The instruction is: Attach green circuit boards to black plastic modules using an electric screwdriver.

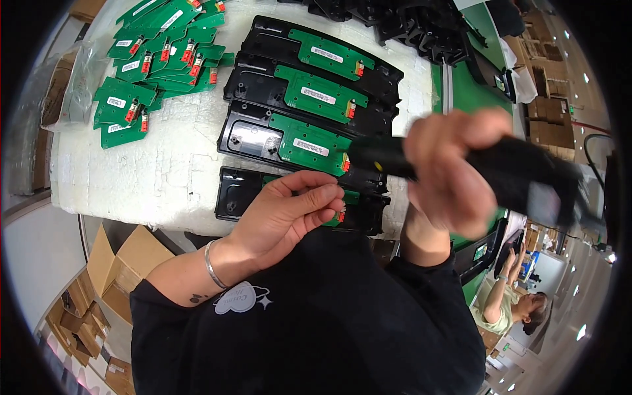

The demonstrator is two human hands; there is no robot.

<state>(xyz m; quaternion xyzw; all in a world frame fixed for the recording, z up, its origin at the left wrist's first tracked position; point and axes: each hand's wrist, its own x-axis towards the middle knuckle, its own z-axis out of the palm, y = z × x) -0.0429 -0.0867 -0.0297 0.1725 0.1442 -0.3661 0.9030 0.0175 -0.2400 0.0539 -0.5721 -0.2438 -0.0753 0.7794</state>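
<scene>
Foam edges: near side of the white foam worktop (158, 191) meets the person's black shirt (309, 322); a broad strip shows between the green circuit-board pile (164, 59) and the housings.
Housing row: four long, curved black plastic housings (253, 139), closely lined up, each bearing a green board with a red connector.
Left hand (293, 214): fingertips pinched above the nearest housing, partly hiding it; I can't see what's between.
Right hand (454, 171): blurred, wrapped around a black handheld tool (513, 171); tip contact unclear from here.
</scene>
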